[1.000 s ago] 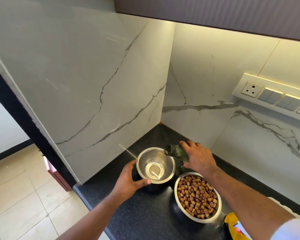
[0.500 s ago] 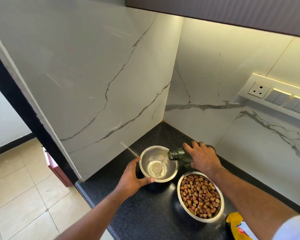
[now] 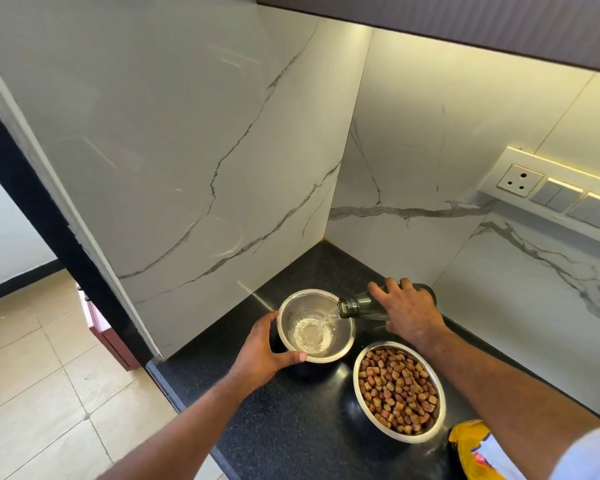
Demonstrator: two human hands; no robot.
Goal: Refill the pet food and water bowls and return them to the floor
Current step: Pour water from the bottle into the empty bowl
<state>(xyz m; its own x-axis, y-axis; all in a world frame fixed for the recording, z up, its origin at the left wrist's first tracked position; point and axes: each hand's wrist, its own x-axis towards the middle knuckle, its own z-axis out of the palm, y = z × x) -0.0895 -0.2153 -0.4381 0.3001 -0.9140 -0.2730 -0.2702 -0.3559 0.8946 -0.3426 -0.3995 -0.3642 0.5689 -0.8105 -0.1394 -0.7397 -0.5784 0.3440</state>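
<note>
A steel water bowl sits on the black counter with a shallow pool of water in its bottom. My left hand grips its near-left rim, thumb along the front edge. My right hand holds a green glass bottle tipped on its side, mouth over the bowl's right rim, and water streams out of it into the bowl. To the right and nearer me stands a second steel bowl full of brown kibble.
A yellow pet food bag lies at the counter's lower right. Marble walls close the corner behind and to the left. A socket and switch panel is on the right wall. The tiled floor lies beyond the counter's left edge.
The bottle has tipped further and water now flows into the bowl, where more has pooled. Both hands keep their grips.
</note>
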